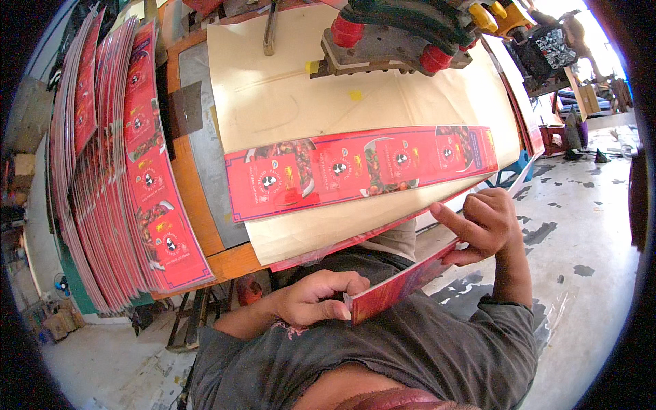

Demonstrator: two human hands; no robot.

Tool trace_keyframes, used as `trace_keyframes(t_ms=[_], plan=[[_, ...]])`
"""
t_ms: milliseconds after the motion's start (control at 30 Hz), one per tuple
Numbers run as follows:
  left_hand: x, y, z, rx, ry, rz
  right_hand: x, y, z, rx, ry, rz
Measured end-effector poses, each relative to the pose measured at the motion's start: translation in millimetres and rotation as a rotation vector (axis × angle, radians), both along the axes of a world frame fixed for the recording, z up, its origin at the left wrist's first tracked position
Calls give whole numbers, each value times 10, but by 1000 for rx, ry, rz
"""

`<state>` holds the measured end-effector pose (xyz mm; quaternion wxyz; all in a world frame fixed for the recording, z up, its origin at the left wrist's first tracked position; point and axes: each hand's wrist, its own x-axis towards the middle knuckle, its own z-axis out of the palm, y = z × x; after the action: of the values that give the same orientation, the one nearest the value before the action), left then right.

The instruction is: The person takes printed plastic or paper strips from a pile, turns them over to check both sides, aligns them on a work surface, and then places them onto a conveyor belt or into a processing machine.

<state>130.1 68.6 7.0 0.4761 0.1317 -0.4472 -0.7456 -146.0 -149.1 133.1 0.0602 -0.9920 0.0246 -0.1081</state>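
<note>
A long red printed strip (400, 285), glossy and seemingly stiff, is held on edge between my two hands, close to my body. My left hand (321, 297) pinches its left end between thumb and fingers. At the other end my right hand (484, 225) has its thumb against the strip, with the index finger reaching out above it. Another red strip (348, 176), printed with food pictures and round emblems, lies flat on the cream board (287, 102) ahead of me. More red edges show along the board's near side.
Tall rows of red printed strips (116, 184) stand at the left of the orange wooden frame (195, 205). A dark machine head with red knobs (435, 60) overhangs the board's far side. A metal bar (271, 31) lies at the back. Worn grey floor (581, 225) is at right.
</note>
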Motion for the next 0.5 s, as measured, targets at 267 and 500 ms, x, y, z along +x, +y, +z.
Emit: trace_keyframes(t_ms=[267, 500], plan=[[-49, 48, 29, -20, 115, 4, -78, -58, 174, -42, 36, -33], [512, 149, -26, -28, 297, 362, -932, -334, 169, -30, -160, -670]])
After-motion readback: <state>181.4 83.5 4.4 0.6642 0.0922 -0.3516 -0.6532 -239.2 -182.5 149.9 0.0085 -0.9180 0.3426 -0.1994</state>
